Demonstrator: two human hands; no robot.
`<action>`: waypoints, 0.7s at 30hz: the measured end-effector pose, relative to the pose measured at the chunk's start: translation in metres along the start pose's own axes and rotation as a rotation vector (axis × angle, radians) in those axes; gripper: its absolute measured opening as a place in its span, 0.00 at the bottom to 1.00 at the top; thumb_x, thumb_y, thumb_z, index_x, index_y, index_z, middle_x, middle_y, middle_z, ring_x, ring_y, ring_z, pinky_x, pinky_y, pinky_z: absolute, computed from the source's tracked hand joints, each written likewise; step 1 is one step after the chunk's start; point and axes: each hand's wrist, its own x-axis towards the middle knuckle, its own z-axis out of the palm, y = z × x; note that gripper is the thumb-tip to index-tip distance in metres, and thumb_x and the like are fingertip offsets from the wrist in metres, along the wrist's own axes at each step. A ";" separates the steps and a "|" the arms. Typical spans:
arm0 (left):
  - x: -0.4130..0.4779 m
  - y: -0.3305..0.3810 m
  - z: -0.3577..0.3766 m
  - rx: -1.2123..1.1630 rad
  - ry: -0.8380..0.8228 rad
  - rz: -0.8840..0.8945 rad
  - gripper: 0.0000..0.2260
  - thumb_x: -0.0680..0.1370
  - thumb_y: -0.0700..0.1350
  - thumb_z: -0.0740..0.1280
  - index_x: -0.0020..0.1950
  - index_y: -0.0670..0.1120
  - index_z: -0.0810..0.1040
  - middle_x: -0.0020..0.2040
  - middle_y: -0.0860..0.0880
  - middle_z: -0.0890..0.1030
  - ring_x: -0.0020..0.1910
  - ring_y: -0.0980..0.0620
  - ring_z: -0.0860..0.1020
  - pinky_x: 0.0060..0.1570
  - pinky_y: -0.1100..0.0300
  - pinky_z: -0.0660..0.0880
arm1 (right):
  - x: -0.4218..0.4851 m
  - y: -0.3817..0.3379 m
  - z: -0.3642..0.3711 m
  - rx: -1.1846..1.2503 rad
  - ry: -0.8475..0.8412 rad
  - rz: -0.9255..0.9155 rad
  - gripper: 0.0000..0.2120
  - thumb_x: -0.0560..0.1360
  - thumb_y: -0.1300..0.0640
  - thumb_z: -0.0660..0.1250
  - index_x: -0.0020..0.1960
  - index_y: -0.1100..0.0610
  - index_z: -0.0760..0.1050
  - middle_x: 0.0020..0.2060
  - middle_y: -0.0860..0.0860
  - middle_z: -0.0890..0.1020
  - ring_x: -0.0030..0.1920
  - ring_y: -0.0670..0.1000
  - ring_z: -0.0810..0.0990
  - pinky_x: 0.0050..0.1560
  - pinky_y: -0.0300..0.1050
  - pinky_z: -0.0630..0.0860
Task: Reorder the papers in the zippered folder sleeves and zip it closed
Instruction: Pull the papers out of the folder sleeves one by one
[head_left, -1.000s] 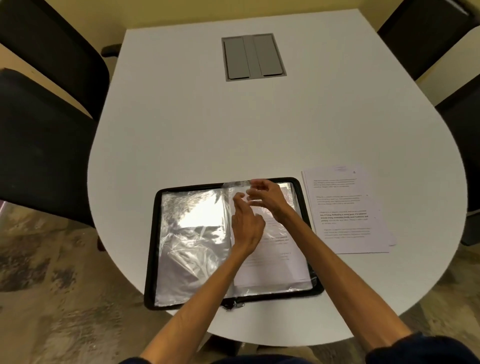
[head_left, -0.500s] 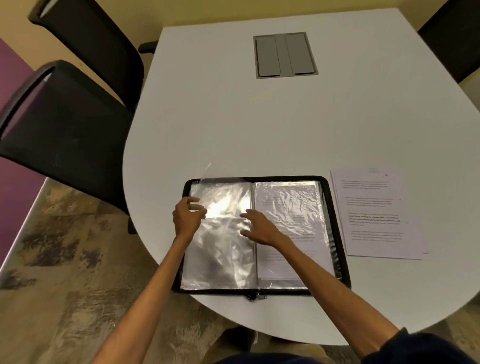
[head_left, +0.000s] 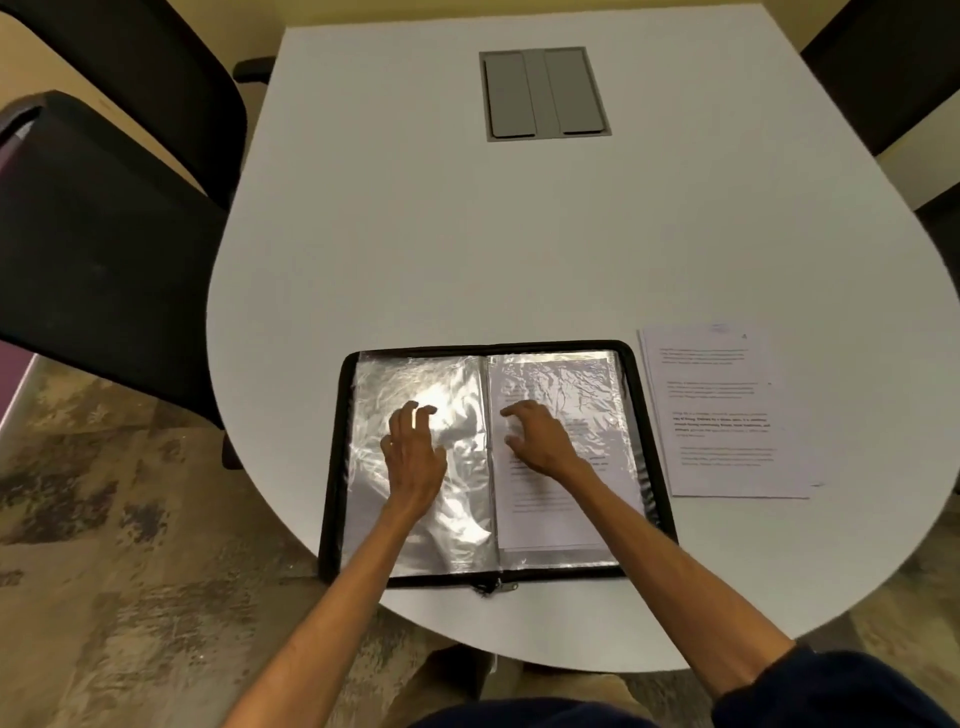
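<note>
A black zippered folder (head_left: 655, 457) lies open flat on the white table near its front edge. Its left side shows a shiny clear sleeve (head_left: 379, 395) with no paper visible in it. The right sleeve holds a printed page (head_left: 561, 514). My left hand (head_left: 413, 457) rests on the left sleeve with fingers spread. My right hand (head_left: 540, 441) presses its fingertips on the right sleeve near the spine. A loose stack of printed papers (head_left: 722, 415) lies on the table just right of the folder. The zipper pull (head_left: 496, 586) sits at the folder's near edge.
The white table (head_left: 519, 249) has a grey cable hatch (head_left: 543, 93) at the far middle. Black chairs (head_left: 104, 223) stand at the left, and another dark chair (head_left: 883, 67) at the far right. Patterned carpet lies below the table's front edge.
A clear sleeve was turned over from right to left and now lies flat. My left hand moved from the sleeve's edge onto its middle. My right hand stayed by the spine.
</note>
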 end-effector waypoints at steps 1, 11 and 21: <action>0.003 0.005 0.006 -0.004 -0.028 0.017 0.24 0.71 0.37 0.70 0.66 0.46 0.71 0.70 0.45 0.67 0.70 0.45 0.62 0.61 0.44 0.67 | -0.001 0.010 -0.008 -0.013 0.030 0.028 0.21 0.76 0.56 0.67 0.69 0.54 0.71 0.68 0.54 0.71 0.68 0.56 0.69 0.65 0.52 0.69; 0.043 0.052 0.051 0.117 -0.415 0.306 0.31 0.80 0.46 0.65 0.79 0.46 0.55 0.80 0.45 0.52 0.79 0.46 0.51 0.74 0.41 0.57 | 0.000 0.076 -0.063 -0.123 0.083 0.210 0.31 0.75 0.54 0.70 0.74 0.56 0.63 0.73 0.55 0.67 0.72 0.57 0.65 0.69 0.55 0.67; 0.048 0.068 0.069 0.303 -0.613 0.342 0.35 0.81 0.50 0.63 0.81 0.46 0.45 0.81 0.45 0.48 0.80 0.48 0.47 0.76 0.39 0.48 | 0.006 0.087 -0.060 -0.285 0.021 0.238 0.40 0.75 0.52 0.71 0.79 0.57 0.52 0.78 0.55 0.56 0.76 0.57 0.57 0.68 0.59 0.66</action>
